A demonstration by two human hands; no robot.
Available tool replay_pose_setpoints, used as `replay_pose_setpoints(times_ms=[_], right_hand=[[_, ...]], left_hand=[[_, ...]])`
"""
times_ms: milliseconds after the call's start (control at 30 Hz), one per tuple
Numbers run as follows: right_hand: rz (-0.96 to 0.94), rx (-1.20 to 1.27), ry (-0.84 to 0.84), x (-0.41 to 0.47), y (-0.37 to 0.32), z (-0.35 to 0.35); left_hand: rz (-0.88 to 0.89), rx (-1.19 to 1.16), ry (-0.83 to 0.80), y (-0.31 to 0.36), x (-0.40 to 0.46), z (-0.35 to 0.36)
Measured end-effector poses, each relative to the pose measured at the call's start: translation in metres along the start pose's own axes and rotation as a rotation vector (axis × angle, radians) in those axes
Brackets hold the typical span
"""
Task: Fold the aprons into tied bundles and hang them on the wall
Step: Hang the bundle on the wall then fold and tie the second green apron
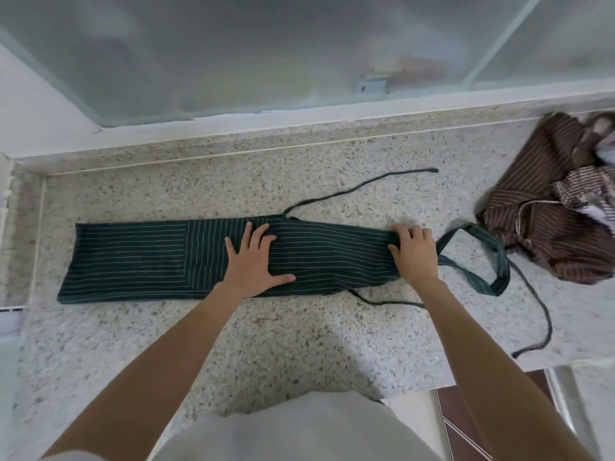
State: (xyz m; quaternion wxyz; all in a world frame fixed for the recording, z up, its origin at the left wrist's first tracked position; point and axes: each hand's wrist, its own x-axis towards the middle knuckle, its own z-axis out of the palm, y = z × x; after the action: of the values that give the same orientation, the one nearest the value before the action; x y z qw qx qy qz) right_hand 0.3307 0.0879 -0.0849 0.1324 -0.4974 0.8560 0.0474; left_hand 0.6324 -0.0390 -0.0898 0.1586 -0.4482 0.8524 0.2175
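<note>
Left hand (254, 261) flat on green apron (139, 261); right hand (414, 252) grips its right edge.

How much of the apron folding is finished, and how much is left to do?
Done: the dark green striped apron is folded into a long narrow strip on the speckled stone counter. In hand: the left hand presses its middle flat while the right hand holds the end by the neck loop. Left: its loose ties are not knotted, nothing hangs yet, and the crumpled brown striped aprons wait untouched.
</note>
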Motion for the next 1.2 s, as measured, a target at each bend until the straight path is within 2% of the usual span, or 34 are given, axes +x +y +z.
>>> replay_pose_setpoints(times_ms=[67,100,200,267,467,533,667,733,800,867,933,1033,1133,1200], right_hand=[[-0.002,-0.051,0.023,0.011,0.006,-0.002],[0.001,0.016,0.061,0.017,0.008,-0.005],[0.086,0.459,0.106,0.032,0.013,-0.026],[0.079,0.562,0.074,0.039,0.018,-0.038],[0.009,0.112,0.104,0.043,0.024,-0.024],[0.030,0.107,0.105,0.043,0.023,-0.017],[0.150,0.388,0.141,0.035,0.027,-0.014],[0.077,0.578,0.069,0.022,0.032,-0.011],[-0.037,0.698,-0.025,0.008,0.039,-0.011],[-0.127,0.626,-0.021,0.003,0.047,-0.009],[-0.174,0.459,0.054,0.006,0.050,-0.001],[-0.134,0.232,0.101,0.014,0.042,0.012],[-0.067,0.113,0.301,0.010,0.034,0.016],[-0.021,0.136,0.435,-0.003,0.021,0.011]], left_hand=[[-0.014,0.011,-0.030,0.006,0.000,0.004],[-0.015,0.021,-0.040,0.006,-0.001,0.006],[-0.013,0.043,-0.038,0.002,-0.002,0.009],[-0.010,0.060,-0.042,0.000,-0.002,0.011],[0.030,0.082,-0.023,-0.004,-0.001,0.015],[0.033,0.081,-0.015,-0.001,-0.001,0.014],[0.205,0.101,0.156,0.023,0.001,0.012],[0.232,0.091,0.138,0.040,0.009,0.011],[0.184,0.078,0.072,0.051,0.017,0.013],[0.142,0.117,0.029,0.052,0.022,0.017],[0.123,0.148,0.015,0.049,0.025,0.021],[0.109,0.155,-0.005,0.048,0.027,0.023],[0.134,0.122,-0.009,0.048,0.026,0.024],[0.179,-0.005,0.046,0.043,0.022,0.019]])
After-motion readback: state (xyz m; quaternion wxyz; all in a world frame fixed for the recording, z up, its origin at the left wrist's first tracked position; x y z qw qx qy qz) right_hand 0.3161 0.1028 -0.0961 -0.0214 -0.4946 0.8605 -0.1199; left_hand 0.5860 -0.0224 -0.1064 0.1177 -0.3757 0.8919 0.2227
